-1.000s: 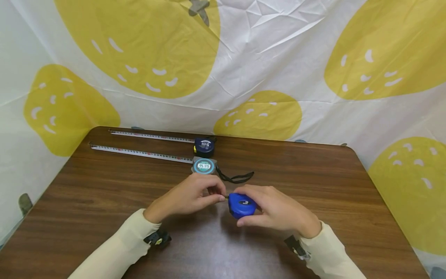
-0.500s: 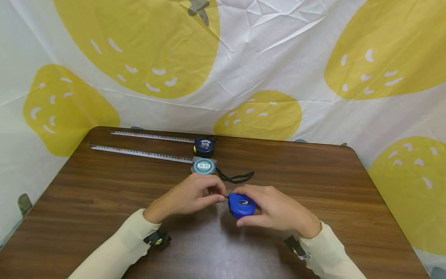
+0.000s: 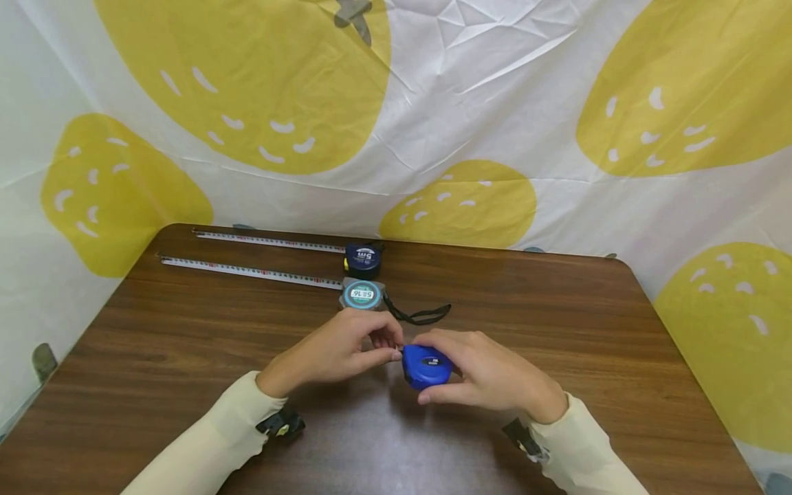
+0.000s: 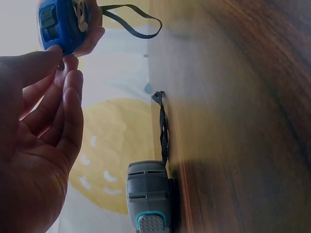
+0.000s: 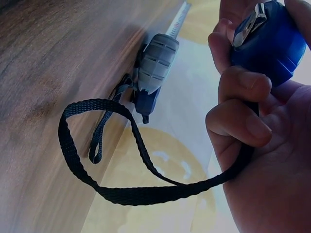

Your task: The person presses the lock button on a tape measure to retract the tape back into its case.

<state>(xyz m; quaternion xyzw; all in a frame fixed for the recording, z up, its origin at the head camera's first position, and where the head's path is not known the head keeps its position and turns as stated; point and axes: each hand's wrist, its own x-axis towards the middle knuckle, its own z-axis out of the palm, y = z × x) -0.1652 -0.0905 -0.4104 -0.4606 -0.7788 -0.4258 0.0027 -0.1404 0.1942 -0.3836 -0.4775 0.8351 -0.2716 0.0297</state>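
**Pinch and grip, right up close!**

Left hand [image 3: 340, 347] pinching, thumb to fingers, the small dark tape tip [image 4: 60, 66] at the mouth of the rounded blue plastic tape measure [image 3: 427, 370]! Right hand [image 3: 495, 371] curls round that case above the brown wood-grain table [image 3: 588, 330], black woven strap [image 5: 141, 195] looping below. Beyond lies a grey plastic tape measure with a turquoise ring [image 3: 361, 294].

Free way over the table [image 3: 594, 337] at right, grey tape measure [image 3: 361, 295] beyond left hand [image 3: 340, 346]
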